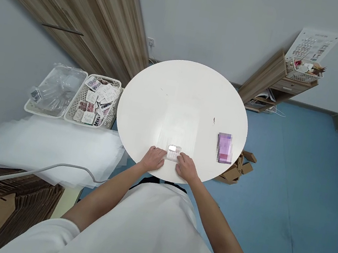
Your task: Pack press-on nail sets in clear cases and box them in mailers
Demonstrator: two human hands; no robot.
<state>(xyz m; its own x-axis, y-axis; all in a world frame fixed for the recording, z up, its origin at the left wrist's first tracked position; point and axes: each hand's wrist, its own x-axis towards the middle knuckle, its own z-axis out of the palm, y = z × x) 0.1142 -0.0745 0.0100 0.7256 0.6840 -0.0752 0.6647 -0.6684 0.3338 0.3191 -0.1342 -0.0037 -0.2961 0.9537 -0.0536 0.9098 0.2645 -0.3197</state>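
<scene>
A small clear plastic case (174,152) lies on the round white table (186,103) near its front edge. My left hand (154,159) grips the case's left side with curled fingers. My right hand (186,167) grips its right side the same way. Both hands rest on the tabletop. What the case contains is too small to make out.
A purple phone (224,147) lies at the table's right. Two white baskets stand to the left, one with clear plastic trays (56,89), one with printed packets (96,100). Cardboard pieces (238,167) lie on the blue floor. Wooden cabinets stand behind.
</scene>
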